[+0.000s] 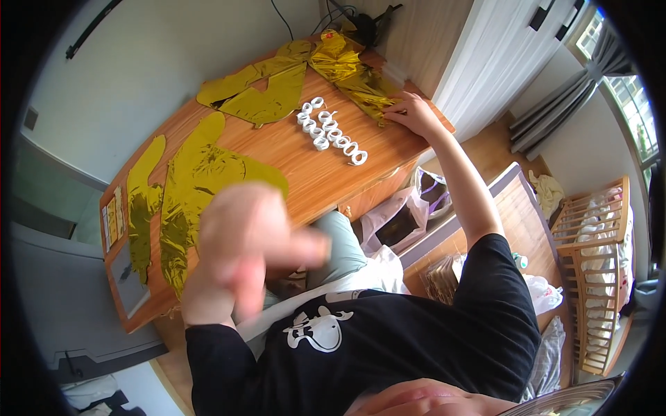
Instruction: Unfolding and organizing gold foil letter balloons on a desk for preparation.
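Your right hand (pixel 414 111) reaches across the wooden tabletop (pixel 305 166) and rests its fingers on the crumpled gold foil balloon (pixel 350 73), just beside the row of white curled pieces (pixel 329 132). Your left hand (pixel 253 239) hangs blurred near the camera, above flat gold foil shapes (pixel 184 180).

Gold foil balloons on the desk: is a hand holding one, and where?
The right hand touches the edge of a crumpled gold foil balloon, flat on it, not gripping. The blurred left hand holds nothing.
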